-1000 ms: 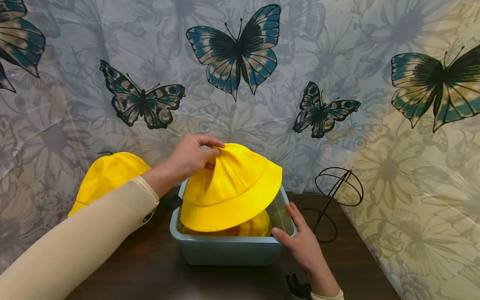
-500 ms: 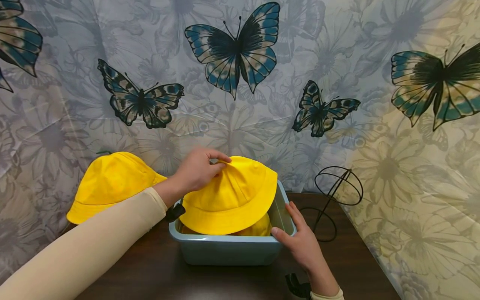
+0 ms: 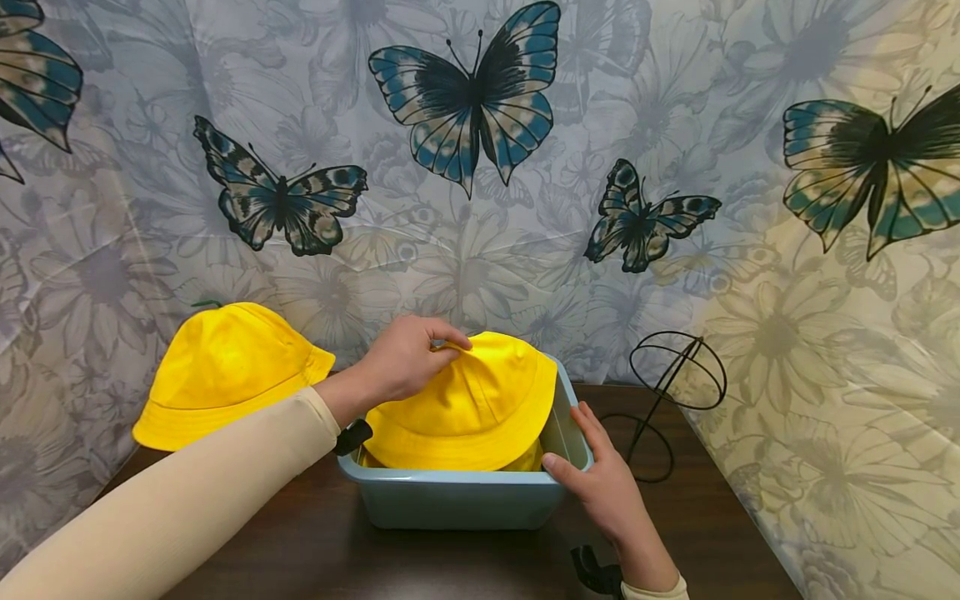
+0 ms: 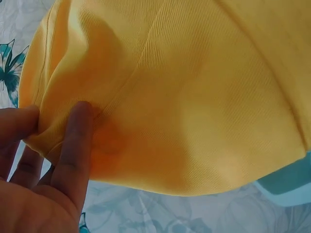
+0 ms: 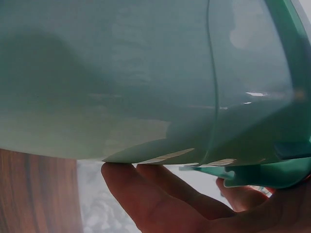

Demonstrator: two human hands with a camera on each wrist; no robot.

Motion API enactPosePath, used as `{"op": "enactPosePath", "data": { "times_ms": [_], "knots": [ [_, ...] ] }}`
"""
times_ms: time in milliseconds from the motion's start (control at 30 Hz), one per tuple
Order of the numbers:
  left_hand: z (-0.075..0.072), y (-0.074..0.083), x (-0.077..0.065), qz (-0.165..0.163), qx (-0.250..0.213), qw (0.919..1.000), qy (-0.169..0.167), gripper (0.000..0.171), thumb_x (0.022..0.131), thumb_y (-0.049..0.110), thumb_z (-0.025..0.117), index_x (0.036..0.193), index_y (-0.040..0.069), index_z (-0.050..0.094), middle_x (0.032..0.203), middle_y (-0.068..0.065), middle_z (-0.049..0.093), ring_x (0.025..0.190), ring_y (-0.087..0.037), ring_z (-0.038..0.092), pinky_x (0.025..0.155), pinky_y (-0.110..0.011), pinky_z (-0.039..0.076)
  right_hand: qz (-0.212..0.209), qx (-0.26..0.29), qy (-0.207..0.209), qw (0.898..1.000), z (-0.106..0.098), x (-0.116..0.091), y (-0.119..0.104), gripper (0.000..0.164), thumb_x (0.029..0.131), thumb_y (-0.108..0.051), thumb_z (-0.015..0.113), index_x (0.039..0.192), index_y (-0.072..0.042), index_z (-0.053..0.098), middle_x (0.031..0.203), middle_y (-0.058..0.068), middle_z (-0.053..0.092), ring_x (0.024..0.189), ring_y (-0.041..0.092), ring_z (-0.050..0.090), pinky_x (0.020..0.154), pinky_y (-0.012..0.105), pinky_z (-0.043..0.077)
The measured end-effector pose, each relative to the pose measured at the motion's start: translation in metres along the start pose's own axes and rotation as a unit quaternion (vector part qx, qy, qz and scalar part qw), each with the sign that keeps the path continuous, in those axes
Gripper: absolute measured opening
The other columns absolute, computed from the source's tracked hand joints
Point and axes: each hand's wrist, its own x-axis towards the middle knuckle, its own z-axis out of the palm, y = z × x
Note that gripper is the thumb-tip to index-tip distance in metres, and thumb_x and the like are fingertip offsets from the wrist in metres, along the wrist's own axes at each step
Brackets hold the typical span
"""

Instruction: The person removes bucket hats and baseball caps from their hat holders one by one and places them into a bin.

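As only head view shows 2 hands [image 3: 405, 360] [image 3: 603, 479], left pinching hat [image 3: 480, 408], right straight-fingered against bin [image 3: 465, 504]

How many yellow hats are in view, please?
2 clearly: the far-left hat, and the hat over the tub pinched by the left hand; yellow cloth beneath may be another, mostly hidden.

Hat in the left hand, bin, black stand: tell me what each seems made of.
Hat: probably cotton-like cloth, matte, with ribbed weave and stitched seams. Bin: likely plastic, smooth and slightly glossy, with bright reflections. Stand: perhaps metal, from its thin, curved black rods; finish unclear.
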Motion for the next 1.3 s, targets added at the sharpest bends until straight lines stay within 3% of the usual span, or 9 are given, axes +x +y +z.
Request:
{"op": "enactPosePath", "data": {
  "times_ms": [167, 567, 833, 967, 1133, 1300],
  "knots": [
    [0.001, 0.001, -0.001, 0.022, 0.015, 0.9996, -0.001, 0.019, 0.095, 0.013, 0.069, 0.111, 0.019, 0.079, 0.112, 0.004, 0.071, 0.107, -0.019, 0.063, 0.089, -0.036, 0.052, 0.0, 0.0, -0.001, 1.0, 0.0, 0.0, -0.001, 0.084, 0.092, -0.042, 0.07, 0.158, -0.013, 0.028, 0.165, 0.001, 0.013, 0.147, 0.039, 0.012, 0.105, 0.071, 0.019],
    [0.011, -0.004, -0.008, 0.032, 0.022, 0.9967, -0.071, 0.019, 0.094, 0.011, 0.071, 0.109, 0.021, 0.079, 0.113, 0.006, 0.071, 0.111, -0.019, 0.063, 0.09, -0.036, 0.052, 0.006, -0.003, -0.005, 1.0, -0.001, 0.001, -0.001, 0.084, 0.092, -0.045, 0.07, 0.158, -0.014, 0.028, 0.165, 0.0, 0.012, 0.148, 0.038, 0.012, 0.106, 0.071, 0.019],
    [0.022, -0.012, -0.014, 0.002, 0.048, 0.991, -0.125, 0.017, 0.092, 0.014, 0.073, 0.106, 0.022, 0.08, 0.114, 0.005, 0.07, 0.112, -0.02, 0.061, 0.099, -0.039, 0.047, 0.012, -0.005, -0.006, 1.0, -0.001, 0.002, -0.003, 0.085, 0.092, -0.046, 0.069, 0.159, -0.014, 0.028, 0.165, 0.0, 0.012, 0.148, 0.038, 0.012, 0.106, 0.072, 0.018],
    [0.022, -0.014, -0.014, -0.007, 0.059, 0.9864, -0.153, 0.017, 0.092, 0.013, 0.073, 0.104, 0.022, 0.08, 0.11, 0.007, 0.071, 0.108, -0.019, 0.061, 0.097, -0.038, 0.047, 0.016, -0.008, -0.004, 1.0, -0.001, 0.002, -0.004, 0.085, 0.091, -0.047, 0.069, 0.159, -0.015, 0.028, 0.165, 0.0, 0.012, 0.147, 0.038, 0.012, 0.106, 0.072, 0.018],
    [0.022, -0.016, -0.017, 0.006, 0.053, 0.9781, -0.201, 0.018, 0.093, 0.01, 0.071, 0.102, 0.022, 0.08, 0.104, 0.01, 0.071, 0.101, -0.017, 0.06, 0.092, -0.035, 0.048, 0.014, -0.008, -0.003, 1.0, 0.0, 0.001, -0.004, 0.084, 0.092, -0.046, 0.069, 0.158, -0.014, 0.028, 0.165, 0.001, 0.013, 0.147, 0.039, 0.012, 0.106, 0.073, 0.017],
    [0.024, -0.014, -0.019, 0.023, 0.061, 0.977, -0.203, 0.018, 0.093, 0.009, 0.07, 0.101, 0.021, 0.08, 0.101, 0.01, 0.071, 0.099, -0.017, 0.061, 0.089, -0.035, 0.049, 0.015, -0.007, -0.004, 1.0, -0.001, 0.001, -0.004, 0.084, 0.092, -0.045, 0.069, 0.159, -0.014, 0.028, 0.165, 0.002, 0.013, 0.147, 0.039, 0.012, 0.106, 0.073, 0.017]
  ]
}}
